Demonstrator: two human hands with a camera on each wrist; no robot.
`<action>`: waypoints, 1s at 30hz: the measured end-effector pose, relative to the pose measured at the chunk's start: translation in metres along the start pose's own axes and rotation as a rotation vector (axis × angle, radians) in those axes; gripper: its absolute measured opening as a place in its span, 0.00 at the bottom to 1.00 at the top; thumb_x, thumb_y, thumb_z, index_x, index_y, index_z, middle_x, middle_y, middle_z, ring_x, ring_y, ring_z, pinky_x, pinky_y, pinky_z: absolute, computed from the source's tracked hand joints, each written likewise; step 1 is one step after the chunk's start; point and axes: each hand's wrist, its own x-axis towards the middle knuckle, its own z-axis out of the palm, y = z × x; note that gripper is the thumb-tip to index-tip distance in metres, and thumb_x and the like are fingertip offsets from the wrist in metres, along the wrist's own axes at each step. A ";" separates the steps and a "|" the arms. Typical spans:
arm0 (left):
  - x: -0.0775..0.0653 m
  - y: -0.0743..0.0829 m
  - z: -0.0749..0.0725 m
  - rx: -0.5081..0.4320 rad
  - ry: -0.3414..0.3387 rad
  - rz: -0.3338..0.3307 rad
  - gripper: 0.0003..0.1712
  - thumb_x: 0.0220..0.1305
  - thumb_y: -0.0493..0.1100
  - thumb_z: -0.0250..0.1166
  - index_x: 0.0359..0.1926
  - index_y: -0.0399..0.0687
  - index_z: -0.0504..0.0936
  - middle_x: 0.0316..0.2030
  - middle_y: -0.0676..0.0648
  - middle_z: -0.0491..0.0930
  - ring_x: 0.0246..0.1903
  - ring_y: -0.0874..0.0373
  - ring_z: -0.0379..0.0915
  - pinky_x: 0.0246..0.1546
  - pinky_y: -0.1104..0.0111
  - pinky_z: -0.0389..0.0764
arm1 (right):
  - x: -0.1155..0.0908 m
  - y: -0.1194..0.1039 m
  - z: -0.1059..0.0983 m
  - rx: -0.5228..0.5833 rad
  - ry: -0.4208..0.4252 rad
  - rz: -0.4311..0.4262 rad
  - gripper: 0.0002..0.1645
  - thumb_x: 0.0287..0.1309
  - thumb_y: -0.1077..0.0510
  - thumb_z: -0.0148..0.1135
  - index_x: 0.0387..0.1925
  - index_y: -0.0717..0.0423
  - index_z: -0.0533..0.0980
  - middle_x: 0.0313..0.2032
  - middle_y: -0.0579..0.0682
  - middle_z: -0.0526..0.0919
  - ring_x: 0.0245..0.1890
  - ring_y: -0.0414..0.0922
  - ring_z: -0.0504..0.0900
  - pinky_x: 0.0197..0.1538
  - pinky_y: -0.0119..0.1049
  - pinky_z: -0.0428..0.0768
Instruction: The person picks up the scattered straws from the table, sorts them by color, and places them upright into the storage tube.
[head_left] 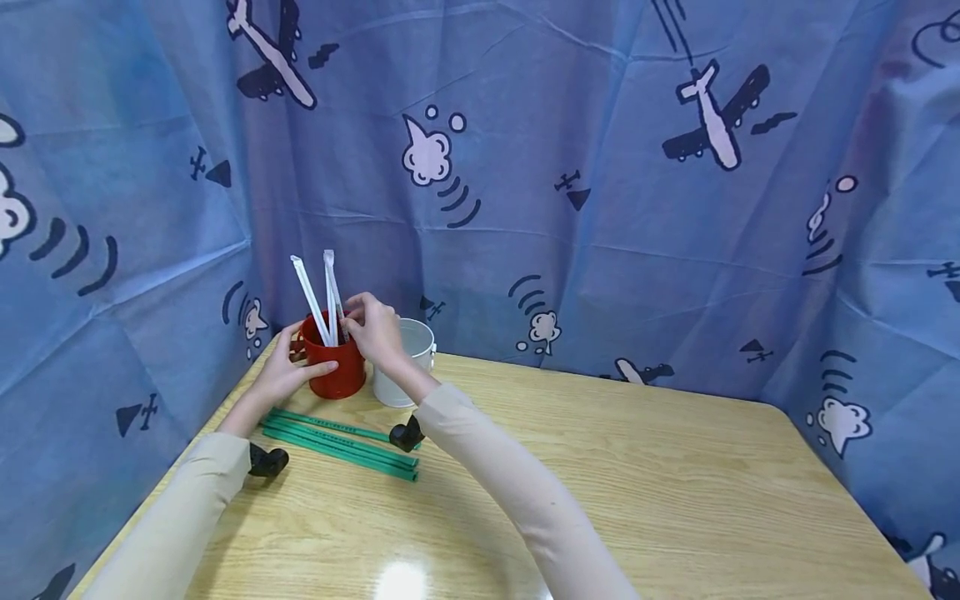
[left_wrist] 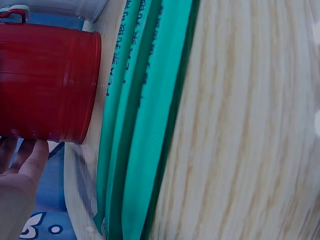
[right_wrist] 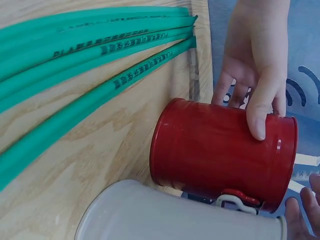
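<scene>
A red metal bucket (head_left: 339, 373) stands at the far left of the table, with several white paper-wrapped straws (head_left: 309, 292) upright and leaning in it. My left hand (head_left: 281, 375) grips the bucket's left side, thumb across its front and the other fingers behind, as the right wrist view also shows. At the rim, my right hand (head_left: 377, 332) pinches one of the wrapped straws (head_left: 339, 304) between thumb and fingers. Its fingertips (right_wrist: 295, 212) appear beside the bucket's mouth in the right wrist view. Several green-wrapped straws (left_wrist: 150, 120) with dark printing lie in front of the bucket.
Close to the right of the red bucket stands a white bucket (head_left: 390, 390), below my right wrist. Blue curtains (head_left: 525, 208) with airplane prints hang behind and at both sides. The wooden table (head_left: 637, 483) stretches to the right.
</scene>
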 end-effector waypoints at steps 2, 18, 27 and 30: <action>-0.001 0.001 0.000 0.002 -0.006 -0.008 0.53 0.60 0.40 0.66 0.74 0.41 0.39 0.68 0.28 0.54 0.64 0.31 0.56 0.63 0.41 0.63 | -0.001 0.003 -0.002 -0.008 -0.004 0.000 0.15 0.60 0.59 0.64 0.49 0.56 0.78 0.37 0.51 0.88 0.36 0.43 0.85 0.40 0.25 0.80; -0.003 0.004 0.002 -0.008 -0.032 0.002 0.52 0.61 0.41 0.65 0.74 0.41 0.38 0.68 0.26 0.52 0.64 0.28 0.54 0.63 0.39 0.61 | -0.011 0.037 -0.046 -0.011 -0.010 -0.134 0.27 0.56 0.48 0.68 0.56 0.51 0.75 0.53 0.49 0.82 0.55 0.47 0.74 0.58 0.40 0.74; -0.011 0.008 0.002 0.031 -0.038 0.028 0.54 0.63 0.38 0.63 0.74 0.38 0.33 0.69 0.24 0.48 0.65 0.24 0.52 0.63 0.39 0.61 | -0.023 0.063 -0.054 0.147 0.002 0.016 0.41 0.50 0.45 0.71 0.63 0.51 0.68 0.61 0.50 0.74 0.63 0.48 0.69 0.65 0.45 0.69; -0.017 0.009 0.000 0.106 -0.044 -0.024 0.55 0.64 0.41 0.63 0.74 0.34 0.31 0.69 0.22 0.46 0.66 0.23 0.49 0.63 0.39 0.62 | -0.028 0.071 -0.055 0.212 -0.005 0.080 0.43 0.51 0.44 0.70 0.65 0.54 0.66 0.63 0.51 0.73 0.64 0.49 0.69 0.66 0.47 0.69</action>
